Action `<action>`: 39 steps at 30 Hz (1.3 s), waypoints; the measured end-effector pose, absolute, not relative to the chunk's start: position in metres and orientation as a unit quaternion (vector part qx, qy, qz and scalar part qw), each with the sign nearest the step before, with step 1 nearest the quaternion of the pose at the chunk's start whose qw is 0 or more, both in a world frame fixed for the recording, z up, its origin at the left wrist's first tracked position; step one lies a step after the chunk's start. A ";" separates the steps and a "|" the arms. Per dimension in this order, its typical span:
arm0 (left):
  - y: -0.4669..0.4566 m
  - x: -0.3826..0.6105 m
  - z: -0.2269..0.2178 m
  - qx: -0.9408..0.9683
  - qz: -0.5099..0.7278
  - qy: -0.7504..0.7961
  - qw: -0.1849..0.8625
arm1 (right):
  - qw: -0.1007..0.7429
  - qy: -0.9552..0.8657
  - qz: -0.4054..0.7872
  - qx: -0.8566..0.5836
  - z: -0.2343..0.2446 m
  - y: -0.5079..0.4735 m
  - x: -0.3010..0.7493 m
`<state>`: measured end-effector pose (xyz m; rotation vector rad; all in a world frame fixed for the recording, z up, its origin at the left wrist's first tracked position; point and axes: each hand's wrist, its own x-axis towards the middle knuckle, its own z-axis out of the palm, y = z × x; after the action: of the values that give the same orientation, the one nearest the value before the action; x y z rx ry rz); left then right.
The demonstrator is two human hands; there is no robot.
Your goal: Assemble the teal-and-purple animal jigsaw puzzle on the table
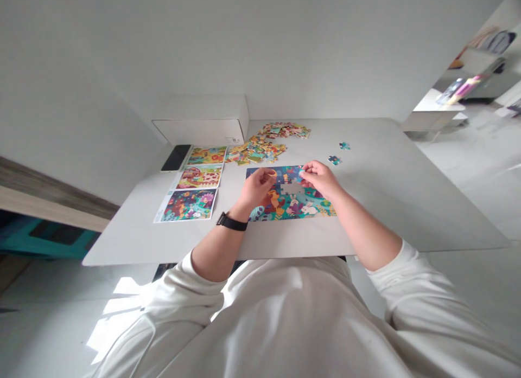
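A partly built jigsaw puzzle (290, 203) of rabbits and foliage lies flat on the white table (378, 204), with a grey gap (291, 187) in its upper middle. My left hand (255, 188) hovers over the puzzle's left part, fingers curled around a small orange-edged piece (272, 173). My right hand (320, 178) pinches a small jigsaw piece (302, 173) above the puzzle's top edge. Two loose piles of pieces (255, 151) lie beyond the puzzle, and two single blue pieces (334, 160) rest to its upper right.
Three picture cards (199, 177) lie in a column left of the puzzle, beside a black phone (176, 158). A white box (202, 120) stands at the table's far corner. A black watch (231, 222) circles my left wrist.
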<state>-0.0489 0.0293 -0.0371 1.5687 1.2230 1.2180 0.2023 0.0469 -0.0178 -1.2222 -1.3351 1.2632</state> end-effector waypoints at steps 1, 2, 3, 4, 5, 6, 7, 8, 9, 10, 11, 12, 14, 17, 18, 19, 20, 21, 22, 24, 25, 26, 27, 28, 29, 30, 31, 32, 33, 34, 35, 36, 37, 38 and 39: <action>0.029 -0.048 -0.038 0.622 0.472 0.471 0.411 | 0.445 -0.534 0.530 -0.485 -0.016 0.044 0.199; 0.028 -0.046 -0.039 0.623 0.465 0.461 0.429 | 0.439 -0.530 0.546 -0.478 -0.015 0.041 0.195; 0.027 -0.044 -0.039 0.621 0.460 0.453 0.443 | 0.432 -0.527 0.558 -0.473 -0.014 0.039 0.192; 0.026 -0.043 -0.038 0.618 0.457 0.450 0.454 | 0.426 -0.525 0.568 -0.470 -0.014 0.037 0.189; 0.026 -0.042 -0.038 0.614 0.456 0.449 0.462 | 0.421 -0.523 0.575 -0.467 -0.014 0.035 0.186; 0.025 -0.041 -0.037 0.608 0.456 0.450 0.468 | 0.416 -0.523 0.580 -0.465 -0.016 0.034 0.184; 0.025 -0.041 -0.036 0.602 0.459 0.452 0.473 | 0.411 -0.526 0.583 -0.463 -0.018 0.034 0.183; 0.025 -0.041 -0.036 0.595 0.464 0.453 0.476 | 0.405 -0.532 0.583 -0.461 -0.020 0.034 0.182; 0.025 -0.041 -0.036 0.588 0.471 0.451 0.478 | 0.400 -0.544 0.576 -0.461 -0.023 0.034 0.182; 0.025 -0.042 -0.035 0.582 0.479 0.448 0.481 | 0.397 -0.561 0.560 -0.462 -0.025 0.035 0.183; 0.026 -0.043 -0.035 0.576 0.487 0.442 0.485 | 0.398 -0.585 0.534 -0.463 -0.027 0.037 0.185; 0.026 -0.043 -0.036 0.571 0.494 0.437 0.489 | 0.401 -0.613 0.498 -0.463 -0.029 0.038 0.186; 0.026 -0.044 -0.036 0.567 0.500 0.433 0.492 | 0.408 -0.675 0.416 -0.453 -0.030 0.038 0.191; 0.027 -0.045 -0.036 0.573 0.494 0.450 0.475 | 0.393 -0.759 0.316 -0.412 -0.026 0.037 0.197; 0.027 -0.045 -0.036 0.579 0.490 0.457 0.466 | 0.383 -0.783 0.290 -0.395 -0.024 0.036 0.198; 0.027 -0.045 -0.036 0.586 0.484 0.462 0.457 | 0.372 -0.805 0.266 -0.378 -0.022 0.034 0.199; 0.026 -0.045 -0.035 0.594 0.478 0.465 0.450 | 0.362 -0.824 0.245 -0.361 -0.020 0.033 0.199; 0.026 -0.045 -0.035 0.601 0.473 0.467 0.444 | 0.353 -0.839 0.227 -0.347 -0.018 0.033 0.199; 0.026 -0.045 -0.034 0.607 0.468 0.469 0.439 | 0.343 -0.850 0.213 -0.337 -0.017 0.032 0.198; 0.025 -0.045 -0.033 0.618 0.454 0.476 0.432 | 0.327 -0.865 0.190 -0.329 -0.016 0.031 0.197; 0.024 -0.045 -0.032 0.623 0.444 0.482 0.427 | 0.320 -0.869 0.183 -0.330 -0.017 0.032 0.197; 0.024 -0.045 -0.031 0.630 0.434 0.490 0.418 | 0.314 -0.871 0.177 -0.332 -0.018 0.032 0.197; 0.023 -0.046 -0.031 0.639 0.423 0.501 0.403 | 0.309 -0.873 0.172 -0.336 -0.019 0.033 0.197; 0.023 -0.046 -0.030 0.650 0.410 0.513 0.381 | 0.303 -0.874 0.168 -0.341 -0.021 0.034 0.198; 0.022 -0.046 -0.030 0.663 0.399 0.526 0.353 | 0.297 -0.874 0.163 -0.348 -0.023 0.035 0.199; 0.021 -0.047 -0.029 0.676 0.387 0.538 0.323 | 0.289 -0.875 0.157 -0.355 -0.025 0.037 0.199; 0.021 -0.047 -0.028 0.689 0.374 0.547 0.294 | 0.279 -0.876 0.152 -0.362 -0.028 0.038 0.200; 0.020 -0.048 -0.028 0.701 0.361 0.553 0.270 | 0.268 -0.878 0.147 -0.368 -0.030 0.039 0.201; 0.020 -0.048 -0.027 0.711 0.349 0.555 0.253 | 0.257 -0.880 0.144 -0.372 -0.032 0.040 0.201; 0.020 -0.048 -0.027 0.719 0.339 0.556 0.242 | 0.246 -0.882 0.142 -0.375 -0.033 0.041 0.201; 0.020 -0.048 -0.027 0.726 0.330 0.556 0.233 | 0.237 -0.885 0.141 -0.376 -0.034 0.042 0.201; 0.020 -0.049 -0.027 0.733 0.322 0.555 0.226 | 0.229 -0.887 0.140 -0.375 -0.035 0.042 0.201; 0.021 -0.049 -0.028 0.738 0.318 0.554 0.219 | 0.223 -0.889 0.139 -0.375 -0.035 0.043 0.201; 0.021 -0.049 -0.028 0.743 0.314 0.552 0.213 | 0.218 -0.891 0.138 -0.374 -0.035 0.043 0.201; 0.021 -0.049 -0.029 0.747 0.313 0.548 0.208 | 0.215 -0.892 0.136 -0.374 -0.034 0.043 0.200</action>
<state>-0.0495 0.0214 -0.0291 2.0803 1.5257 0.8702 0.2003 0.0427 -0.0344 -1.0364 -2.4733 0.3785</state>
